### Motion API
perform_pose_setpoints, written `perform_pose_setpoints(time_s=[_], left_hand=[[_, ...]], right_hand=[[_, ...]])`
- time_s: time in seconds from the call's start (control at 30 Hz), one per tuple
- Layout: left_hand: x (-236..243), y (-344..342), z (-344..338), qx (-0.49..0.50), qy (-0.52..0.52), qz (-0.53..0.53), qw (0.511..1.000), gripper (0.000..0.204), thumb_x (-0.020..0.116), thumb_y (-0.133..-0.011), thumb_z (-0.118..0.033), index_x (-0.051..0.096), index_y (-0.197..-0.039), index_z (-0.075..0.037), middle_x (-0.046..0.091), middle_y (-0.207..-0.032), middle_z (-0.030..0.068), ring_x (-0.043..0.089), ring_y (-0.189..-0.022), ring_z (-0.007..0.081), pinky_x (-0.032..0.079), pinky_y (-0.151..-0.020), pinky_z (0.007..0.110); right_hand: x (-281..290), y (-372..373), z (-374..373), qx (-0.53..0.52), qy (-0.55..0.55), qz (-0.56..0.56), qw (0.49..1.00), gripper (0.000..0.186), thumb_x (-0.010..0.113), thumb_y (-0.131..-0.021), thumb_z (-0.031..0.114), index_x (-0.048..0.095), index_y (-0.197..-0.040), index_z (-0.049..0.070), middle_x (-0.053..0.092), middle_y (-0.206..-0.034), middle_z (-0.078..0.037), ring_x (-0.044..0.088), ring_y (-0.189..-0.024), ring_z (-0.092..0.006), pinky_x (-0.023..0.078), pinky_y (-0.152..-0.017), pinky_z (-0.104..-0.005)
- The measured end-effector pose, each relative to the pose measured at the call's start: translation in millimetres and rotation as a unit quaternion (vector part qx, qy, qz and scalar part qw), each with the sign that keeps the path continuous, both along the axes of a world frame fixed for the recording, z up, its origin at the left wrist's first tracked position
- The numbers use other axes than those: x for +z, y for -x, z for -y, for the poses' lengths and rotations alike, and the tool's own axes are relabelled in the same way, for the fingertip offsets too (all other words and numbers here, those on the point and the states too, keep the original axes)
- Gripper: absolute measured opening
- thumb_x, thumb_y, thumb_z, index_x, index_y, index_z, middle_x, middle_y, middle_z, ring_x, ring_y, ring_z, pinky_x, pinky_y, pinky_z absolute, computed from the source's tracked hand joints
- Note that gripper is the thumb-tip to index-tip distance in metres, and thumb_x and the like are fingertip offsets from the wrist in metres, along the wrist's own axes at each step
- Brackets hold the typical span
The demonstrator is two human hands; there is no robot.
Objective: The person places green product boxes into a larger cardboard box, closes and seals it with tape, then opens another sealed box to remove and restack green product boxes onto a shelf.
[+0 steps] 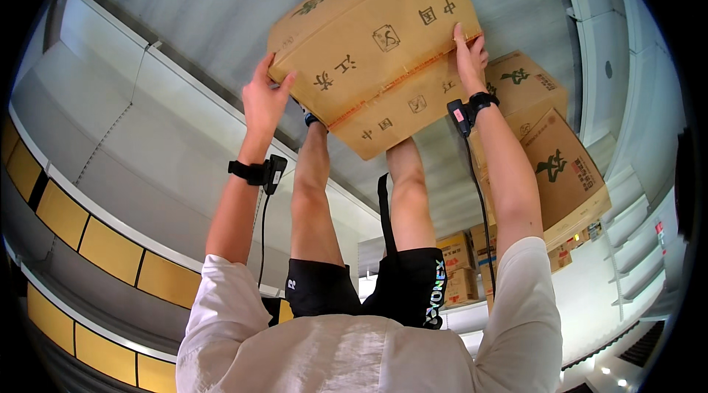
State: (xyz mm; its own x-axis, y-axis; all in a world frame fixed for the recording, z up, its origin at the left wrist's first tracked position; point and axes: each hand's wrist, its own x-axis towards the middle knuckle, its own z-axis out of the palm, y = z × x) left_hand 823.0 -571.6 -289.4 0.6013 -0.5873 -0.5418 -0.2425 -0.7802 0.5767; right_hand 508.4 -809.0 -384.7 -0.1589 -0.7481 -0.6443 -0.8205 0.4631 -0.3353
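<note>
A large brown cardboard box (pixel 383 46) with dark printed characters is held out in front of my legs, tilted so its right end sits higher in the picture. Orange-edged tape runs along the seam of the side facing me. My left hand (pixel 267 94) grips the box's left end, thumb on the near face and fingers at the corner. My right hand (pixel 470 61) clasps the right end, its thumb lying on the face near the tape. The box's underside is hidden. Each wrist wears a black strap with a small cabled device.
More cardboard boxes (pixel 564 168) are stacked to my right, close to my right forearm. Smaller cartons (pixel 461 275) stand behind me at the lower right. A long white shelf (pixel 96 91) runs along my left, with yellow panels (pixel 110 249) beyond it. Grey floor (pixel 214 17) lies ahead.
</note>
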Motion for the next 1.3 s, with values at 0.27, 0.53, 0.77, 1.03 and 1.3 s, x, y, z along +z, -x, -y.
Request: perform_pose_setpoints(time_s=[0.27,0.53,0.77,1.03,1.3], left_hand=[[21,12,7,0.041,-0.008,0.001,0.999,0.049,0.072,-0.088,-0.029,0.06,-0.127,-0.001,0.073,-0.088,0.0202,0.074,-0.081,0.027,0.057,-0.07,0.033],[23,9,22,0.017,0.002,0.033,0.999,0.049,0.064,-0.093,-0.036,0.06,-0.13,-0.005,0.073,-0.081,0.0164,0.071,-0.072,0.019,0.052,-0.068,0.031],[13,-8,21,0.026,-0.012,0.029,0.999,0.048,0.063,-0.095,-0.037,0.061,-0.13,-0.005,0.07,-0.069,0.0108,0.063,-0.065,0.0099,0.049,-0.067,0.027],[-53,-32,-18,0.312,0.082,-0.138,0.936,0.052,0.056,-0.098,-0.043,0.056,-0.134,-0.005,0.071,-0.097,0.0147,0.068,-0.081,0.0189,0.054,-0.072,0.032],[-263,-59,-91,0.365,-0.018,-0.406,0.838,0.093,0.058,-0.08,-0.073,0.039,-0.147,-0.012,0.035,-0.153,0.015,0.034,-0.138,0.0353,0.038,-0.098,0.063]], right_hand=[[-29,-4,6,-0.032,0.029,-0.058,0.997,0.107,0.036,-0.076,0.091,0.019,-0.153,0.018,0.016,-0.153,-0.028,0.007,-0.142,-0.049,0.005,-0.107,-0.0726],[-24,-10,38,-0.014,-0.03,0.004,0.999,0.111,0.037,-0.075,0.092,0.014,-0.156,0.02,0.004,-0.158,-0.028,-0.007,-0.145,-0.0498,-0.001,-0.109,-0.0709],[-34,-30,56,0.028,-0.067,-0.007,0.997,0.114,0.041,-0.074,0.09,0.008,-0.157,0.02,-0.003,-0.159,-0.028,-0.012,-0.145,-0.0506,0.001,-0.11,-0.0696],[-36,-31,53,0.016,-0.07,-0.027,0.997,0.115,0.043,-0.074,0.091,0.01,-0.157,0.019,0.002,-0.158,-0.028,-0.008,-0.145,-0.051,0.006,-0.112,-0.0657],[-40,-31,55,0.033,-0.052,-0.041,0.997,0.112,0.045,-0.076,0.088,0.014,-0.156,0.017,0.01,-0.157,-0.027,0.006,-0.144,-0.048,0.011,-0.114,-0.0596]])
